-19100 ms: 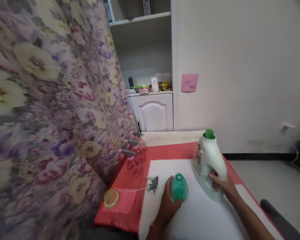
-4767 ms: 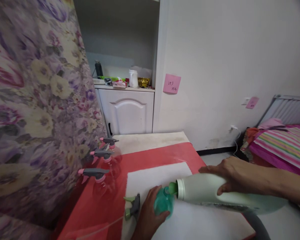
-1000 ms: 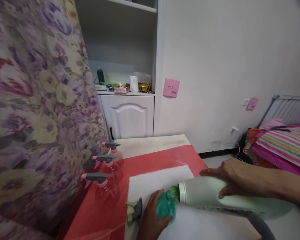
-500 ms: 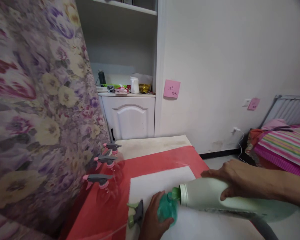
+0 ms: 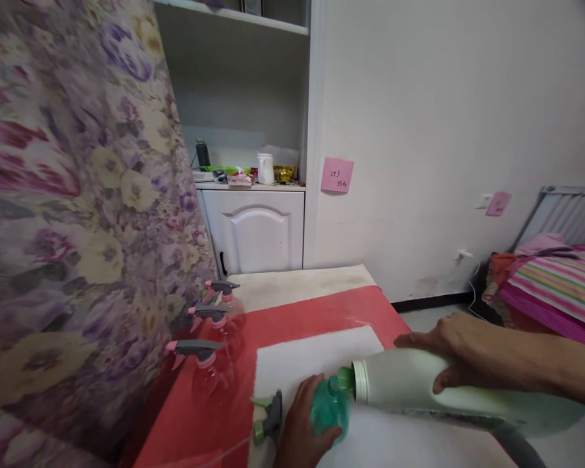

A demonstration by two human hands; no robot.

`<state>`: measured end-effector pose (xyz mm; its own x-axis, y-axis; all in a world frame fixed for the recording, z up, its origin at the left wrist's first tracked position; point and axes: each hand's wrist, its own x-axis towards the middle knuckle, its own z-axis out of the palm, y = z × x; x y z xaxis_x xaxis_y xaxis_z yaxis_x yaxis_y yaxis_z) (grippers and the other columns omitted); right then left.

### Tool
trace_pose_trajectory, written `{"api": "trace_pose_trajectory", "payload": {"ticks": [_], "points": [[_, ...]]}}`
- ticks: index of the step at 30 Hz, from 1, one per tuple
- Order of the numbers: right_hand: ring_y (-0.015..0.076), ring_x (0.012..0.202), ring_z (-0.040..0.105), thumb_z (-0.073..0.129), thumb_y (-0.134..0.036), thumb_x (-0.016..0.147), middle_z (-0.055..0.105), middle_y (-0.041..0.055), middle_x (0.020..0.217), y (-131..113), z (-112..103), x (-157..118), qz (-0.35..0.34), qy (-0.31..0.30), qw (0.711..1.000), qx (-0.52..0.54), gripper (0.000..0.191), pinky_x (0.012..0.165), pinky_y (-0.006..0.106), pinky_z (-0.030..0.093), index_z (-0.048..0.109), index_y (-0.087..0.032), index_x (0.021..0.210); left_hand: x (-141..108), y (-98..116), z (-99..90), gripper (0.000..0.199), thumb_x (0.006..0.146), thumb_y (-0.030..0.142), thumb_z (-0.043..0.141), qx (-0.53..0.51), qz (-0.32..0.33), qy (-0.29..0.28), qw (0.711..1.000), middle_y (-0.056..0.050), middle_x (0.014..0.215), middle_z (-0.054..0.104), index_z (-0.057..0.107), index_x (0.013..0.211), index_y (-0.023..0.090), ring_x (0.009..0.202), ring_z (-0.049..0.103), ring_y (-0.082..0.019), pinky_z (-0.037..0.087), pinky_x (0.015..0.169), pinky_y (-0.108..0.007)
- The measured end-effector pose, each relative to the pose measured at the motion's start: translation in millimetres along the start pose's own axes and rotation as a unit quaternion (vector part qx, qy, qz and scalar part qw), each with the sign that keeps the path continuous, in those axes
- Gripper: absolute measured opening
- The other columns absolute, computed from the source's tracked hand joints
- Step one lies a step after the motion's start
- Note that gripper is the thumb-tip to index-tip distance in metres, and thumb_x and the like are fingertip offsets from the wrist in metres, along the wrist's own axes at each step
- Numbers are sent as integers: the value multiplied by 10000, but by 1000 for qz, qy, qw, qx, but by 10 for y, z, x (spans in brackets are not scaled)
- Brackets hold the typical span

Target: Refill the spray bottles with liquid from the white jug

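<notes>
My left hand [image 5: 306, 422] is wrapped round a small clear teal bottle [image 5: 330, 409] with no sprayer on it. My right hand [image 5: 461, 354] grips a large pale green jug [image 5: 394, 377] from above, tipped on its side. The jug's green spout [image 5: 345, 379] meets the mouth of the teal bottle; whether liquid is flowing I cannot make out. Left of my left hand lies a green and grey spray head [image 5: 269, 417], its thin tube reaching left. Both hands are over a white sheet [image 5: 316, 354].
Three clear spray bottles with grey and pink heads, the closest one [image 5: 207, 377] included, stand at the left on the red table cover [image 5: 273, 328]. A floral curtain [image 5: 102, 260] hangs beside them. Behind is a white cabinet [image 5: 260, 231]; a bed [image 5: 556, 279] is at right.
The whole view has shifted slightly, so everything sits a little further right. Both hands keep their hold, with the jug's spout still at the teal bottle's mouth.
</notes>
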<state>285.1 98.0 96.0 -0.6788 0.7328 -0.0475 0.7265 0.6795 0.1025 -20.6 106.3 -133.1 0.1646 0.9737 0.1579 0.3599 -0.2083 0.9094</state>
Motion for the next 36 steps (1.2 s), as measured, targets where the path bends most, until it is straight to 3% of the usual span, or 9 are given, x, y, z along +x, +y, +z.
{"api": "trace_pose_trajectory", "payload": {"ticks": [18, 30, 36], "points": [[209, 545, 605, 720, -477, 768, 648, 10, 636, 40, 54, -19, -17, 46, 999, 8, 616, 499, 269, 297, 549, -261, 1319, 8, -45, 23, 758, 536, 64, 662, 1, 14, -9, 1000, -139, 1357, 575, 566, 1278, 188, 1295, 488, -321, 325, 1135, -500], [212, 574, 613, 714, -477, 785, 661, 23, 659, 5, 8, -14, -7, 33, 999, -1, 607, 518, 263, 295, 540, -268, 1328, 18, 5, 0, 750, 529, 70, 664, -3, 20, -7, 1000, -154, 1339, 585, 576, 1269, 156, 1279, 501, -336, 349, 1121, -501], [217, 561, 628, 726, -472, 773, 673, 25, 650, -7, -20, -12, -10, 34, 999, 5, 598, 505, 263, 294, 562, -259, 1307, 8, -6, 3, 745, 526, 71, 677, -8, 23, -1, 1000, -127, 1325, 605, 592, 1255, 197, 1267, 519, -336, 366, 1111, -500]]}}
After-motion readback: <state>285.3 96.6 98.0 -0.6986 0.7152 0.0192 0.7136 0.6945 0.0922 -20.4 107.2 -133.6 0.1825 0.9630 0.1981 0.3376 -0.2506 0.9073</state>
